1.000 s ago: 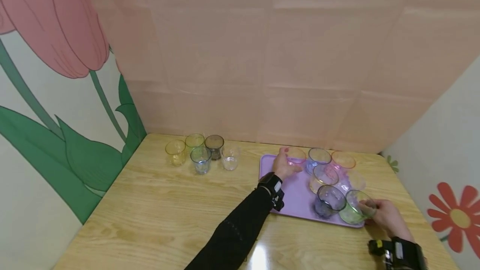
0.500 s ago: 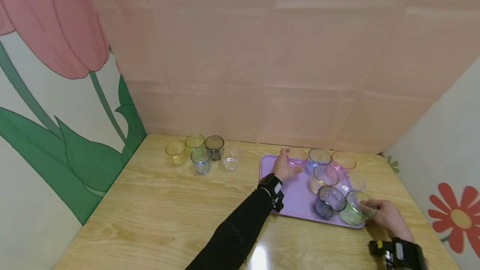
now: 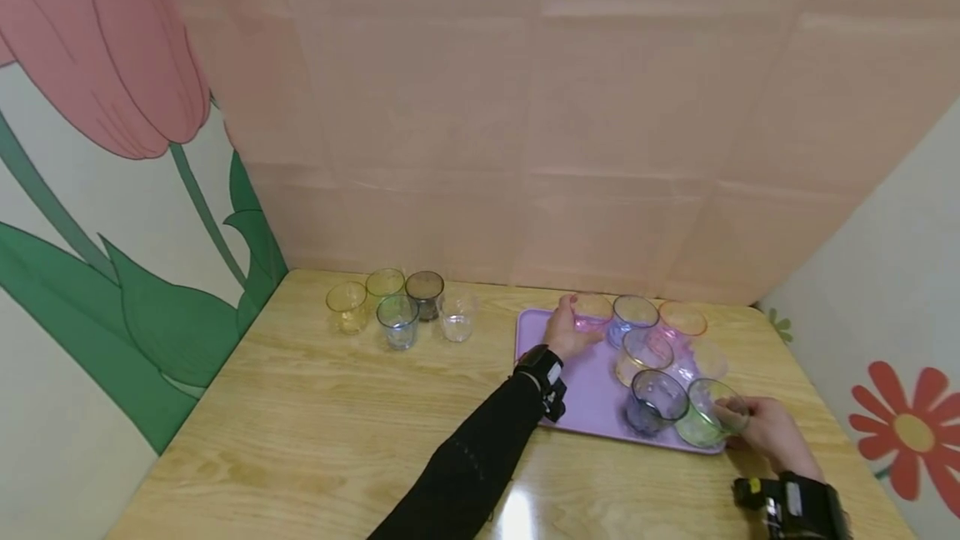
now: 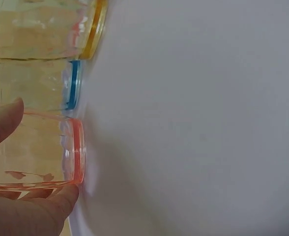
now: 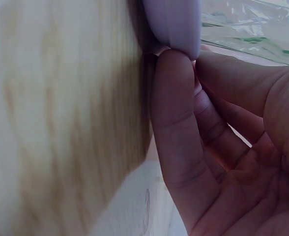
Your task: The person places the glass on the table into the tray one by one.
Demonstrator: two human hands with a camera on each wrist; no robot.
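Observation:
On the purple tray (image 3: 592, 386), my left hand (image 3: 567, 334) holds a pink-rimmed glass (image 3: 597, 312), the thumb on one side and fingers on the other. In the left wrist view the same pink glass (image 4: 74, 152) stands with its base close to the tray surface. My right hand (image 3: 776, 433) pinches the tray's near right corner beside a green glass (image 3: 697, 427); the right wrist view shows the index finger (image 5: 174, 93) at the underside of the tray's rim (image 5: 176, 29). Part of the thumb shows through the green glass.
More glasses crowd the tray: blue (image 3: 633, 323), orange-rimmed (image 3: 684, 321), yellowish (image 3: 637, 365) and dark grey (image 3: 652, 415). Left on the wooden table (image 3: 300, 423) stand several others, including yellow (image 3: 347, 309), grey (image 3: 425, 298) and clear ones (image 3: 457, 322). A pink-covered wall (image 3: 450, 107) rises behind.
The head view has shifted very slightly. Both hands, the tray and the glasses keep their places relative to each other.

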